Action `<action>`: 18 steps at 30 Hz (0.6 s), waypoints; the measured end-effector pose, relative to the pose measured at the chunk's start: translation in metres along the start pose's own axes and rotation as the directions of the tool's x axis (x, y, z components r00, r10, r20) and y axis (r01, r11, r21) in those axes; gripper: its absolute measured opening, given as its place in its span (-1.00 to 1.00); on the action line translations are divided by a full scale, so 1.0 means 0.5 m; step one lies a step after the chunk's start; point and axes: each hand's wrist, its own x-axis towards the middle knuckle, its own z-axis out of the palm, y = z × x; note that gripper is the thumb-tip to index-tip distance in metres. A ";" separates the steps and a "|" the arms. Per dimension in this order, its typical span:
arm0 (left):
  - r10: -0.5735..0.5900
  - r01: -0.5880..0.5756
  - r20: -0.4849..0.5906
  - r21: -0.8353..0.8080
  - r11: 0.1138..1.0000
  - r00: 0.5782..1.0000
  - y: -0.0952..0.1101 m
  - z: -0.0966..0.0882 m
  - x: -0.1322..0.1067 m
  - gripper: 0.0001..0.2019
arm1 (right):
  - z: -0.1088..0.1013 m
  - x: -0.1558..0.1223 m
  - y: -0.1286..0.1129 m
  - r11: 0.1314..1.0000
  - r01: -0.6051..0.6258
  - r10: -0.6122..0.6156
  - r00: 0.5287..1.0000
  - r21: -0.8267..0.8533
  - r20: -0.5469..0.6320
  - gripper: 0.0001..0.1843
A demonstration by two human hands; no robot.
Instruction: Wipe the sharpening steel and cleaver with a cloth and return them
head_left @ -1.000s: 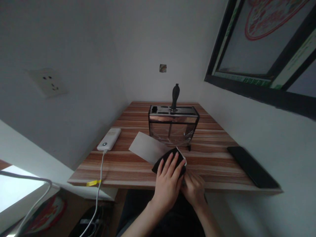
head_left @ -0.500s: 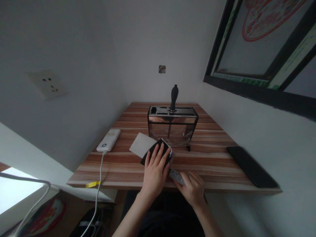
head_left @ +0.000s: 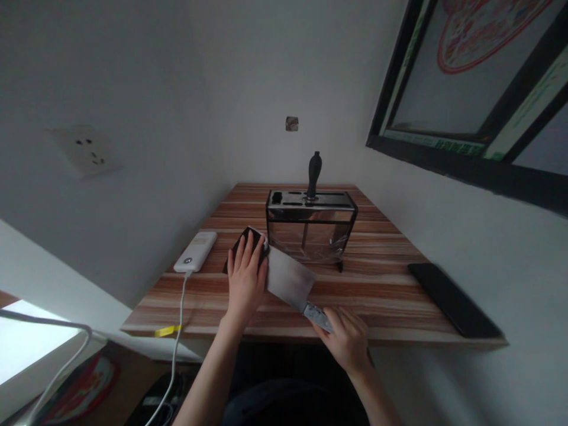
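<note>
A cleaver with a broad grey blade [head_left: 290, 278] lies low over the wooden table, its blade pointing to the far left. My right hand [head_left: 347, 337] is closed around its grey patterned handle [head_left: 318, 317] near the front edge. Past the blade's left end, my left hand [head_left: 246, 275] presses a black cloth [head_left: 236, 244] with a white edge, fingers spread over it. What lies under the cloth is hidden. Just behind the blade stands a clear-sided knife block [head_left: 310, 214] with a black-handled tool [head_left: 314, 174] upright in its top.
A white power bank [head_left: 196, 252] with a white cable sits at the table's left. Yellow tape [head_left: 167, 331] sticks to the front left edge. On the right edge lies a black phone-like slab [head_left: 452, 299]. Walls close in on both sides, with a dark-framed window [head_left: 444, 112] at right.
My left hand and the black cloth have slid left and away from the handle, uncovering most of the blade. My right hand has stayed on the cleaver's handle.
</note>
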 end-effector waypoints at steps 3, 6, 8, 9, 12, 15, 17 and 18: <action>-0.039 0.038 -0.025 -0.029 0.999 0.999 -0.007 0.001 0.006 -0.53 | 0.001 -0.002 0.002 1.000 0.001 -0.001 1.000 0.008 0.012 -0.79; -0.070 0.068 -0.041 -0.032 0.997 0.997 0.000 -0.001 0.005 -0.52 | 0.001 -0.002 0.003 1.000 0.000 -0.001 1.000 0.021 0.009 -0.79; -0.079 0.078 -0.041 -0.011 0.997 0.996 0.012 -0.002 0.000 -0.51 | 0.000 0.000 0.002 0.999 0.002 -0.003 1.000 0.034 0.001 -0.81; -0.074 0.075 -0.034 0.002 0.997 0.997 0.019 -0.002 -0.005 -0.51 | -0.001 0.001 0.001 0.999 0.003 -0.003 1.000 0.038 -0.003 -0.81; -0.026 0.025 0.012 0.022 0.999 1.000 0.048 0.002 -0.025 -0.52 | -0.001 0.003 -0.002 0.999 -0.002 0.002 1.000 0.034 -0.005 -0.81; 0.034 -0.035 0.080 0.011 0.999 0.996 0.082 0.008 -0.050 -0.52 | 0.000 0.001 -0.002 1.000 -0.005 0.005 1.000 0.024 0.000 -0.81; 0.066 -0.066 0.126 -0.002 0.998 0.990 0.103 0.011 -0.066 -0.50 | 0.002 -0.001 -0.001 1.000 -0.005 0.005 1.000 0.022 0.005 -0.80; 0.081 -0.080 0.146 -0.011 0.997 0.986 0.113 0.012 -0.073 -0.50 | 0.003 -0.002 0.000 1.000 -0.007 0.007 1.000 0.021 0.008 -0.79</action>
